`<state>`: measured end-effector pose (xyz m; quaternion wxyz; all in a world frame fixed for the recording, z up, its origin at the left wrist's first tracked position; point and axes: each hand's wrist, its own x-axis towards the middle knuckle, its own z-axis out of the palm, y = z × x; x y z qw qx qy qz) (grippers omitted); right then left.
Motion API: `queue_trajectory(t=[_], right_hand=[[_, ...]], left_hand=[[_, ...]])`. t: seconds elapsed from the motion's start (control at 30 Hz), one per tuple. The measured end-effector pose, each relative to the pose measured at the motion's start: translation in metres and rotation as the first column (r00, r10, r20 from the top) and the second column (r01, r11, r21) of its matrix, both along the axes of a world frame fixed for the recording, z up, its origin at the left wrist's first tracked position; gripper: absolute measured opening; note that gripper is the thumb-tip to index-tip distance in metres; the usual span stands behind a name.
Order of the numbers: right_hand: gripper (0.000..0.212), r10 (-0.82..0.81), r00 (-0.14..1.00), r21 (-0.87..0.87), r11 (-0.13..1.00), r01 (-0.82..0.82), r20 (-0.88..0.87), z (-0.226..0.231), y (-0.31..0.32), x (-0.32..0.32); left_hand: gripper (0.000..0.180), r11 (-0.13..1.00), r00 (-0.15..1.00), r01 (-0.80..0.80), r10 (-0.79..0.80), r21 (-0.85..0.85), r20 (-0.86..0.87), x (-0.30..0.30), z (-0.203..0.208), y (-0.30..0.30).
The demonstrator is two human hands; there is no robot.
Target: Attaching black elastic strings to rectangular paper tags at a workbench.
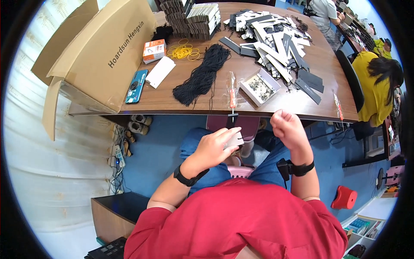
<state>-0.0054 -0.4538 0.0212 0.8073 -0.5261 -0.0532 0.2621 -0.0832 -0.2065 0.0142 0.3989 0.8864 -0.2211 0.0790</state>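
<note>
My left hand (209,149) is closed around a small light grey-white card tag (234,140), held over my lap just below the table edge. Raised to the right at the table's edge, my right hand (288,127) has its fingers curled in; what they hold, if anything, is hidden. Between the hands, a thin tool with an orange-red handle (233,101) lies under clear tape, its metal shaft jutting past the edge. A dark piece (233,120) is at the shaft's tip. Close behind stands an open white box (250,96) of small dark fittings.
A bundle of black cords (202,75) lies left of the white box. Behind it are yellow rubber bands (183,51) and stacked tags (202,21). Black and white tags (276,47) are heaped at the right. A large cardboard box (103,52) takes up the table's left end.
</note>
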Motion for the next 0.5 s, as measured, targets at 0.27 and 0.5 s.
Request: queue_trajectory(t=[0.27, 0.5], right_hand=[[0.017, 0.472, 0.849, -0.619, 0.747, -0.243, 0.237, -0.011, 0.043, -0.030], [0.012, -0.126, 0.985, -0.291, 0.944, 0.156, 0.120, 0.018, -0.003, 0.045]], left_hand=[[0.055, 0.979, 0.977, 0.160, -0.138, 0.129, -0.162, 0.002, 0.002, -0.006], [0.038, 0.974, 0.946, -0.188, 0.213, -0.122, 0.243, 0.021, 0.022, 0.033]])
